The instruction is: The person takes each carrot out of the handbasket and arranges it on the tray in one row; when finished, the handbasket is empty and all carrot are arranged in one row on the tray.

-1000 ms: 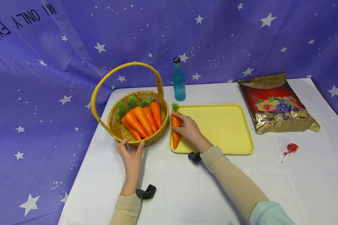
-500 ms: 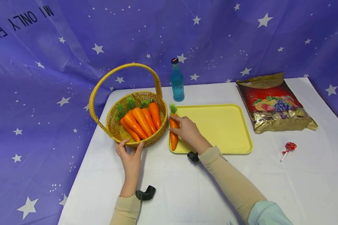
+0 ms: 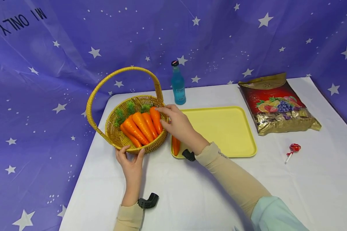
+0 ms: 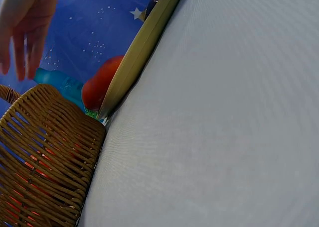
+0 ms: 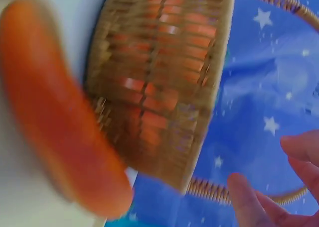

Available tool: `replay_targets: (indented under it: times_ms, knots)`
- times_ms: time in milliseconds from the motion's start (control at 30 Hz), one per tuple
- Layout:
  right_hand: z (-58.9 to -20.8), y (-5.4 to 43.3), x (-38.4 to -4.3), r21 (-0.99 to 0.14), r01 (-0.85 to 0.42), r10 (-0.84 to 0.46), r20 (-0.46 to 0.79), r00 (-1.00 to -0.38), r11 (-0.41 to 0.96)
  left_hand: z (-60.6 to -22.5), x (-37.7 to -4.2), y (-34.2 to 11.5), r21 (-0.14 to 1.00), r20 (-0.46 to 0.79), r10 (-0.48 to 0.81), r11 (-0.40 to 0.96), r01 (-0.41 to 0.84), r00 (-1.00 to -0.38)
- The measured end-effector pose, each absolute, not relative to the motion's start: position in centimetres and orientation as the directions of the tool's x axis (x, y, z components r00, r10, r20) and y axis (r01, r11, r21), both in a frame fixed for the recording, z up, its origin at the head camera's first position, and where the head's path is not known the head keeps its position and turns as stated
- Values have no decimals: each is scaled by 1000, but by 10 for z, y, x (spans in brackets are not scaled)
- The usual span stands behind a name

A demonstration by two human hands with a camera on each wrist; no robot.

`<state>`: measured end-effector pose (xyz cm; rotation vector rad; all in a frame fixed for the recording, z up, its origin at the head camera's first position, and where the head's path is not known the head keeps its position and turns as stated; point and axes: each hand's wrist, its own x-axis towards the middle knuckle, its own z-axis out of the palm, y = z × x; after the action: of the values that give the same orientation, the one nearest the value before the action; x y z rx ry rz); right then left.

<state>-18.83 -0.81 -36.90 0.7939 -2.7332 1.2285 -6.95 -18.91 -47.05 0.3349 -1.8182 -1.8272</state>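
Note:
A yellow wicker basket with a tall arched handle holds several orange carrots with green tufts. My left hand holds the basket's near rim with its fingers and thumb. Over the basket's right rim reaches my right hand, fingers spread and fingertips at the rightmost carrot. In the right wrist view those fingers stand apart above the rim with nothing between them. Another carrot lies along the left edge of the yellow tray; in the head view my right hand hides its upper part.
Behind the tray stands a bottle of blue drink. To the right lie a red and gold candy bag and a red lollipop on the white-covered table. A purple star-patterned cloth hangs behind.
My right hand has let go of the carrot on the tray's left edge and moved up and left over the basket rim. The left hand stays at the basket.

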Motion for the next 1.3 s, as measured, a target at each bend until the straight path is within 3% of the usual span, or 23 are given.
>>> replay_targets:
  times_ms: [267, 633, 833, 1033, 1300]
  knots:
    - [-373, -51, -195, -664, -495, -596, 91, -798, 560, -473, -71, -190, 979, 198, -541, 74, 187, -818]
    - [-389, -87, -202, -547, -500, -625, -55, -779, 672, -466, -65, -188, 985, 173, -539, 116, 131, -824]
    - [-390, -97, -202, -487, -530, -641, -82, -763, 694, -448, -62, -180, 982, 188, -527, 96, 162, -829]
    - [-390, -101, -198, -439, -547, -636, -73, -768, 712, -458, -65, -185, 975, 222, -529, 91, 205, -819]
    - [-394, -96, -200, -537, -535, -637, -6, -771, 652, -476, -70, -190, 972, 237, -537, 132, 197, -810]
